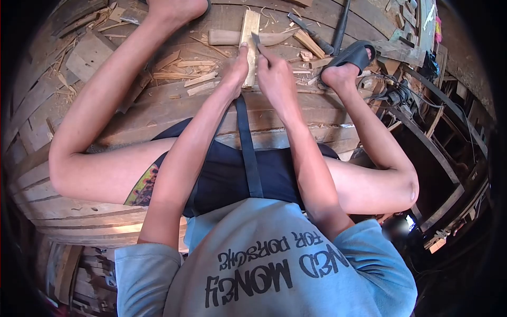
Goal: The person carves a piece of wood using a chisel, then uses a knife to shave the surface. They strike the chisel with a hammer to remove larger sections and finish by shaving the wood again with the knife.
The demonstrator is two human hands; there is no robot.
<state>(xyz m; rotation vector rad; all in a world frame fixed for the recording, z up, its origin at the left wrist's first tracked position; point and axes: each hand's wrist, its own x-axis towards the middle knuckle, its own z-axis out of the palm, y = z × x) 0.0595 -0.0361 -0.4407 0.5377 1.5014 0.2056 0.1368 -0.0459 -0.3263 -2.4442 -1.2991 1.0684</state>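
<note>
A pale, narrow wood piece (pixel 250 27) stands out between my hands, crossing over a rounded wooden bar (pixel 224 37) that lies sideways behind it. My left hand (pixel 237 68) is closed on the lower left side of the pale piece, with the thumb along its face. In my right hand (pixel 275 74) is a knife-like tool, its fingers wrapped round the handle. The short metal blade (pixel 256 39) points up and left, over the right edge of the pale piece. Whether the blade touches the wood cannot be made out.
Wood shavings and offcuts (pixel 200 79) litter the planks around the work. A chisel-like tool (pixel 311 34) and a dark rod (pixel 341 26) lie at the upper right, near my sandalled foot (pixel 340 75). Cables (pixel 393 96) and a dark frame (pixel 433 158) are further right.
</note>
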